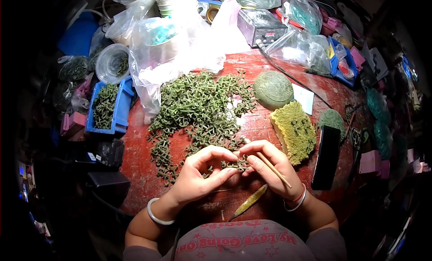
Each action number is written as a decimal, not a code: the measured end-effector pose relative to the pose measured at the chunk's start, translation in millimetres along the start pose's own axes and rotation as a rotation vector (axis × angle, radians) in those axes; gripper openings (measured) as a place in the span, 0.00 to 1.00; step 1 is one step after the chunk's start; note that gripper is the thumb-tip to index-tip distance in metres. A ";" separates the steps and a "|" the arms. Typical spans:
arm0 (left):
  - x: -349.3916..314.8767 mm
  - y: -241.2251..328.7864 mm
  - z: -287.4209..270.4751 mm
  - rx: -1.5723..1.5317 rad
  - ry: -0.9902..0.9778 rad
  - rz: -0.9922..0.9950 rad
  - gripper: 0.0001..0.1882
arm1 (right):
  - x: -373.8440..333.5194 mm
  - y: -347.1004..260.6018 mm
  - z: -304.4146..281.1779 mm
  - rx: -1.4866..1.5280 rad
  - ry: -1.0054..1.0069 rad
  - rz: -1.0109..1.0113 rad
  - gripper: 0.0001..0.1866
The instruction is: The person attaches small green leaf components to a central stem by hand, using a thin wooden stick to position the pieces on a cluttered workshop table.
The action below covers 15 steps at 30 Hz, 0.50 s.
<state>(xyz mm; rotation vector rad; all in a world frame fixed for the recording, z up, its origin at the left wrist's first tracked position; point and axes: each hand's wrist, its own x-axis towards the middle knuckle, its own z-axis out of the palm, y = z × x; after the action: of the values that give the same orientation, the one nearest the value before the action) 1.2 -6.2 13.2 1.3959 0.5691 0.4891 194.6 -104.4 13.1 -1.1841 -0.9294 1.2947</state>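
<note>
My left hand is closed in a pinch at a small green curled piece, just in front of a big pile of similar hook-shaped pieces. My right hand meets it there, its fingertips at the same small piece. A thin wooden stick lies slantwise in my right hand, one end pointing to the pile and the other toward my wrist. What the stick's far tip is made of is too small to tell. Below the hands, a yellow pen-shaped tool with a dark tip rests on the table.
On the red table stand a yellow-green sponge block, a round green pad, and a black phone. A blue bin of pieces sits left. Plastic bags and a metal control box with a cable are behind.
</note>
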 end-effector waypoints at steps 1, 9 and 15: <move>0.0 2.5 0.7 0.004 -0.017 -0.006 0.14 | -0.6 -2.7 -1.1 0.023 -0.001 0.053 0.10; -0.4 -2.8 0.9 0.032 -0.040 0.019 0.11 | -1.2 -0.2 -8.0 -0.016 0.044 0.006 0.10; 2.3 -3.9 3.3 0.160 -0.063 0.159 0.09 | -1.7 0.3 -9.9 0.001 0.107 0.100 0.09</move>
<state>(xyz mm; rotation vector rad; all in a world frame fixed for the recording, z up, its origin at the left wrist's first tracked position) 5.1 -7.8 9.5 1.6121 0.4553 0.5335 204.0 -107.2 11.2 -1.2999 -0.8004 1.2981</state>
